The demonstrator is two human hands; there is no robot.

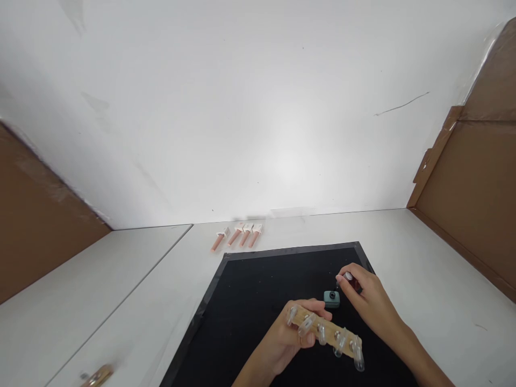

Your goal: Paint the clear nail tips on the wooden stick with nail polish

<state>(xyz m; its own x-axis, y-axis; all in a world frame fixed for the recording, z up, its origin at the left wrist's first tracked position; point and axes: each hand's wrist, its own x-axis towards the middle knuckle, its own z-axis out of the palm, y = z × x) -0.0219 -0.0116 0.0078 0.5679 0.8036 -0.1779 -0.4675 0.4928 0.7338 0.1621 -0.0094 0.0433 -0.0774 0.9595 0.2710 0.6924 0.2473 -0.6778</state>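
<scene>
My left hand (284, 336) is wrapped round a light wooden strip (328, 330), which slants down to the right above the black mat. Several clear tubes or loops hang from metal fittings along the strip. To its upper right, my right hand (368, 295) is closed on a small item with a whitish round end (348, 276); the fingers hide most of it. A small teal box (331, 299) with a dark round part on top sits on the mat between my two hands.
Several pink rods with white heads (244, 235) lie behind the black mat (258, 279). Another wooden piece with metal parts (98, 376) is at the lower left. Cardboard panels stand at the left (36, 215) and right (475, 177), with a white wall (258, 107) behind.
</scene>
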